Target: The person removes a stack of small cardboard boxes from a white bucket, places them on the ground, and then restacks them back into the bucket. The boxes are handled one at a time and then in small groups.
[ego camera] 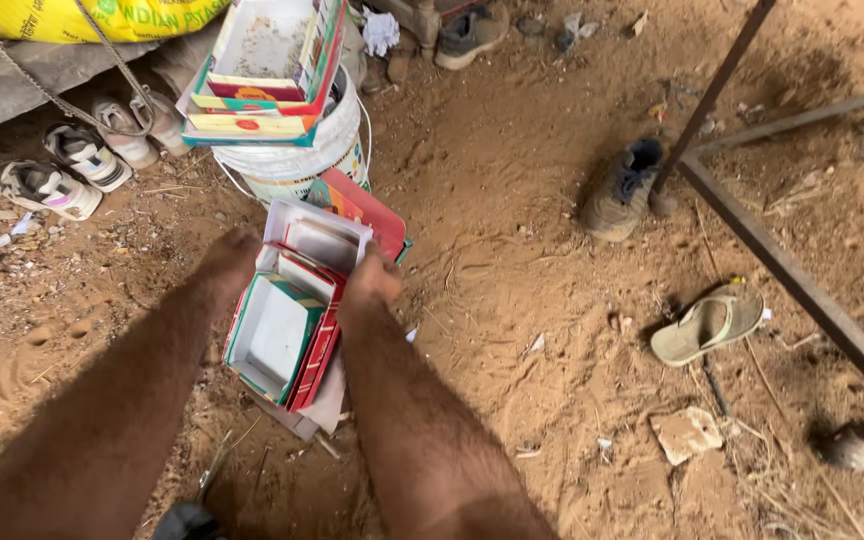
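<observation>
Both hands reach down to a stack of open cardboard boxes (287, 320) lying on the dirt floor (512, 300), just below a white bucket (297, 160) that carries more boxes. The left hand (232, 250) rests at the stack's upper left edge; whether it is closed cannot be told. The right hand (370, 283) is closed on the right rim of the upper boxes. The boxes appear light, thin-walled and easily crushed; judged best held by the outer side walls, supported from beneath.
</observation>
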